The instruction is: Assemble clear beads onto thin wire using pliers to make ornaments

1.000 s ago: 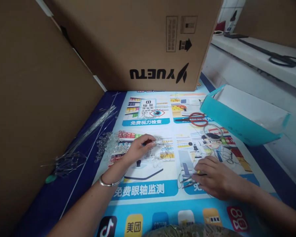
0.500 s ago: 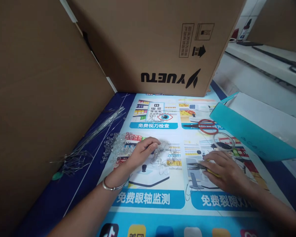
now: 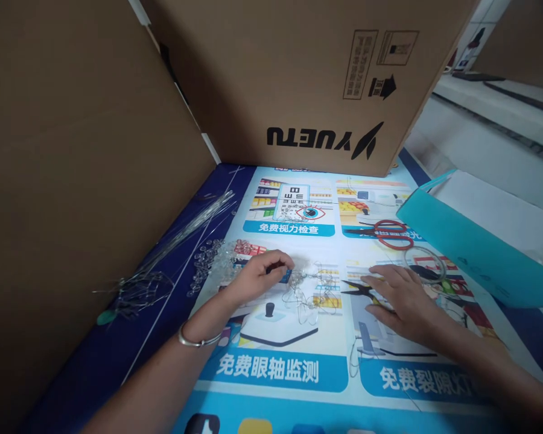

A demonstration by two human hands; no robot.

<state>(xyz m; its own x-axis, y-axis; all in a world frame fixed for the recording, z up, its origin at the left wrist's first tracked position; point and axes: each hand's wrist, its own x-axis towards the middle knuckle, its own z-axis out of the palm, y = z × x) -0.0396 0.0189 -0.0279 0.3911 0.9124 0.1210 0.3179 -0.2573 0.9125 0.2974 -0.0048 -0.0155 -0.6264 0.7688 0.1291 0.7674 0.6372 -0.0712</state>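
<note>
Clasped in the right hand (image 3: 400, 298), the pliers (image 3: 361, 290) have moved forward and spread their jaws, so they bite nothing, just beside the beaded wire piece (image 3: 314, 292) on the surface (image 3: 235, 401), where the left hand (image 3: 257, 280) curls at its edge, its grip unclear.

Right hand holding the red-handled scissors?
No, the right hand holds pliers, and the red-handled scissors lie beyond it, untouched.

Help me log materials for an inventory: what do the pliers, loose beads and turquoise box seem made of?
Pliers: probably metal, dull dark finish on slim jaws.
Loose beads: glass or plastic, clear with glints.
Turquoise box: likely cardboard, smooth thin flat walls, pale inside.
</note>
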